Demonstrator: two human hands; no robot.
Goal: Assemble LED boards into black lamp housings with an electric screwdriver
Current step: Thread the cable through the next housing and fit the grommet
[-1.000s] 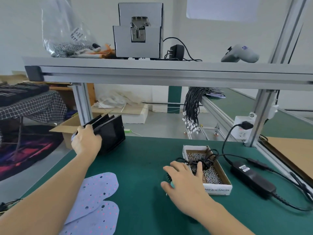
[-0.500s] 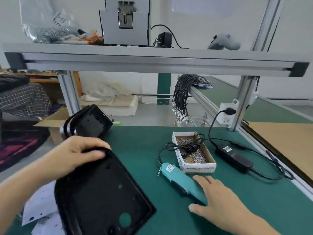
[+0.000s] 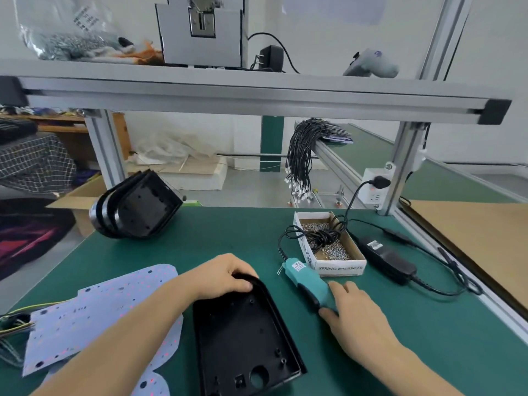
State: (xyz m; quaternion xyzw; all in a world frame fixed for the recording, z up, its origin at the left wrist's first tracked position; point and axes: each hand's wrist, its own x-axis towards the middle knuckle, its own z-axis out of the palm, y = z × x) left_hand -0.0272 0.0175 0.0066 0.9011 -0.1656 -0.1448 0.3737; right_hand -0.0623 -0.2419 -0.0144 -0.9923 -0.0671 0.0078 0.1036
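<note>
Lower centre: your left hand [image 3: 221,277] grips black housing [image 3: 245,338] rim, fingers curled; right hand [image 3: 354,312], fingers together, touches teal screwdriver [image 3: 307,281].

Left hand [image 3: 221,277] curled gripping; right hand [image 3: 353,310] fingers extended, resting.
</note>
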